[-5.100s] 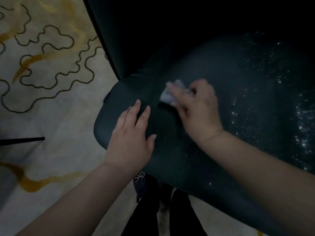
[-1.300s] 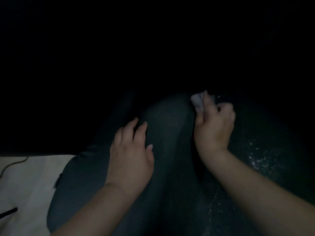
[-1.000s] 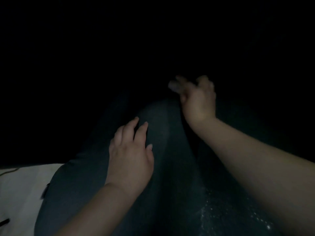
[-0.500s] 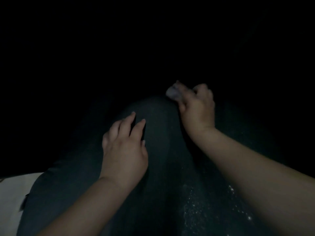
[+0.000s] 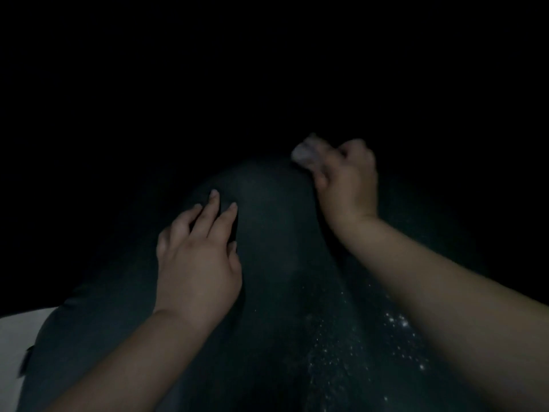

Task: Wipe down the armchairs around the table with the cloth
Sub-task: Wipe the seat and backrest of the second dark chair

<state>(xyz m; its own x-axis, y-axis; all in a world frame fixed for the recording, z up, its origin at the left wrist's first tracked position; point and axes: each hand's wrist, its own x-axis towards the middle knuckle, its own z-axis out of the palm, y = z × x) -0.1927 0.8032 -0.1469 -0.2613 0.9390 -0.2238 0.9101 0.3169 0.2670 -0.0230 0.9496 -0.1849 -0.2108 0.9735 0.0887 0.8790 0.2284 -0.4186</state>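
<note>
Cloth [image 5: 306, 153], small, pale and wadded, in right hand [image 5: 346, 179].

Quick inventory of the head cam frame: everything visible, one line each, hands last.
armchair: one, dark green, fills the centre and lower frame; its far parts are lost in darkness.
cloth: one, whitish, bunched, at the upper right of the lit cushion, in the right hand's fingers.
specks: many, white and glinting, scattered on the armchair at lower right; cannot tell if droplets or dust.
floor: one pale patch, lower left corner beside the armchair.
left hand: one, fingers straight, resting flat on the armchair left of centre.
right hand: one, fingers curled round the cloth, at the far side of the cushion.
</note>
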